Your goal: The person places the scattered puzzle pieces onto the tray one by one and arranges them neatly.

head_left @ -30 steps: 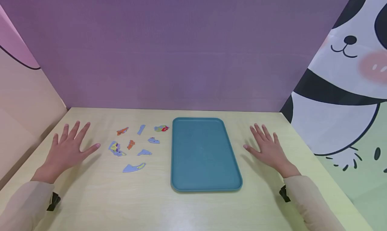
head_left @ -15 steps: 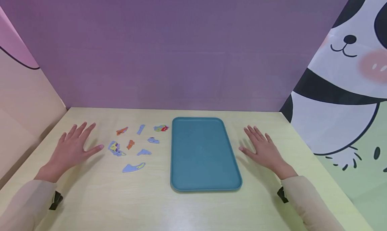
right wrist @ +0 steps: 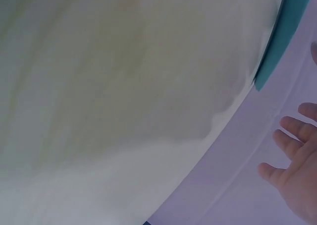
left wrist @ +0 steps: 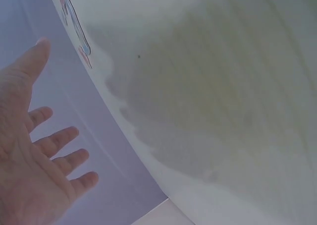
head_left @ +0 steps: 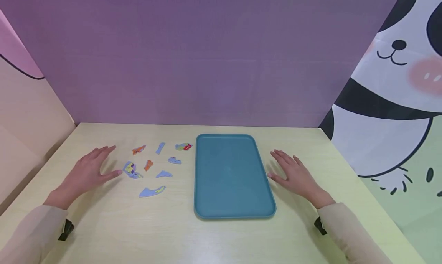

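Observation:
My left hand [head_left: 87, 174] hovers over the table's left side, fingers extended and holding nothing. Its thumb tip is right beside a blue and yellow puzzle piece [head_left: 131, 169]. Several more flat, irregular pieces lie spread to the right of that hand: an orange one [head_left: 139, 150], a smaller orange one [head_left: 148, 165], a blue strip [head_left: 160, 148], a green and red one [head_left: 183, 146] and a curved blue one [head_left: 152, 191]. My right hand [head_left: 297, 178], fingers extended too, is at the right edge of the blue tray [head_left: 235, 175]. In the left wrist view, the left palm [left wrist: 29, 185] shows bare.
The pale wooden table [head_left: 221, 241] ends at a purple backdrop [head_left: 214, 56]. A pale wall [head_left: 31, 129] borders it on the left, and a panda-print panel [head_left: 390, 141] on the right. The tray's raised rim [right wrist: 285, 34] appears in the right wrist view.
Both hands have moved inward: the left one rightward toward the puzzle pieces, the right one leftward toward the tray. Their fingers have drawn closer together. Pieces and tray stay in place.

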Demonstrator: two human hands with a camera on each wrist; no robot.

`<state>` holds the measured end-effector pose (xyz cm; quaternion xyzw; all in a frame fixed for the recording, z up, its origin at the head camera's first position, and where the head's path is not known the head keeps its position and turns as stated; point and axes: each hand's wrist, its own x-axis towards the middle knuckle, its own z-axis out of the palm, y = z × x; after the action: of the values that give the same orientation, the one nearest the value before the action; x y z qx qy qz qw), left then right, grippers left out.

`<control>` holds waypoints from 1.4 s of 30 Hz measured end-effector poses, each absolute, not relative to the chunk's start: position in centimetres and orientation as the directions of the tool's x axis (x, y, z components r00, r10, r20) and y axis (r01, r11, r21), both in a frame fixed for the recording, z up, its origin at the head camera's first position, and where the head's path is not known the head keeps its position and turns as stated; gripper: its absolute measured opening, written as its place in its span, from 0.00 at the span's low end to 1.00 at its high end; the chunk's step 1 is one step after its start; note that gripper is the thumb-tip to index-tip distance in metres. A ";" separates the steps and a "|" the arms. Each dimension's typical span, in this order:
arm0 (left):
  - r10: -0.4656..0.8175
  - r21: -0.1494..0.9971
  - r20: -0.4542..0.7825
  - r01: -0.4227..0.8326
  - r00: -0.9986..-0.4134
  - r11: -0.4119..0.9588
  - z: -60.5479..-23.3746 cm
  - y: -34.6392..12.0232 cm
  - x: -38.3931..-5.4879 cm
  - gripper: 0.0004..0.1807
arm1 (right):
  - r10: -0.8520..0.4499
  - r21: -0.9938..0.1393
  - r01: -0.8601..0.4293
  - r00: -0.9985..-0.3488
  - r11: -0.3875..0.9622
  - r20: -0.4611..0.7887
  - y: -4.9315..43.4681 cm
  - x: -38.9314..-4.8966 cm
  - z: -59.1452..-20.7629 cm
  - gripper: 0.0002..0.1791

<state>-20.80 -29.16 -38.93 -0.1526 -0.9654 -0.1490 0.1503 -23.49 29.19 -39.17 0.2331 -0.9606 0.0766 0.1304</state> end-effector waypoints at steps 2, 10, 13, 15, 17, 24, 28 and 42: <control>0.257 0.258 0.325 0.347 -0.910 0.902 -38.9 -29.0 -20.7 0.43 | -0.437 -0.091 -0.477 -0.854 0.874 0.281 29.0 -23.4 -39.2 0.39; 0.269 0.326 0.220 0.330 -0.938 0.886 -38.6 -28.6 -20.7 0.44 | -0.475 -0.121 -0.516 -0.842 0.848 0.256 28.3 -23.0 -39.3 0.39; 0.276 0.345 0.185 0.326 -0.943 0.880 -38.5 -28.6 -20.8 0.45 | -0.488 -0.134 -0.529 -0.837 0.838 0.249 28.1 -22.9 -39.3 0.39; 0.285 0.359 0.166 0.327 -0.944 0.874 -38.4 -28.5 -20.8 0.45 | -0.493 -0.146 -0.535 -0.834 0.832 0.248 28.0 -22.9 -39.4 0.39; 0.302 0.370 0.163 0.342 -0.939 0.864 -38.3 -28.3 -20.8 0.44 | -0.495 -0.160 -0.539 -0.833 0.827 0.246 27.9 -22.9 -39.4 0.38; 0.348 0.398 0.175 0.390 -0.921 0.830 -38.4 -28.0 -21.0 0.42 | -0.508 -0.210 -0.552 -0.830 0.807 0.228 27.6 -22.7 -39.4 0.36; 0.356 0.425 0.164 0.391 -0.920 0.816 -38.6 -27.9 -21.3 0.40 | -0.522 -0.220 -0.565 -0.823 0.796 0.225 27.5 -22.7 -39.4 0.34; 0.426 0.424 0.171 0.457 -0.888 0.782 -39.0 -27.4 -22.1 0.34 | -0.552 -0.282 -0.576 -0.817 0.767 0.168 27.5 -22.6 -39.7 0.28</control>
<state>-22.13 -27.42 -39.01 -0.2340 -0.9434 -0.2327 0.0331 -22.58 27.53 -39.68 0.3004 -0.9392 0.1619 0.0375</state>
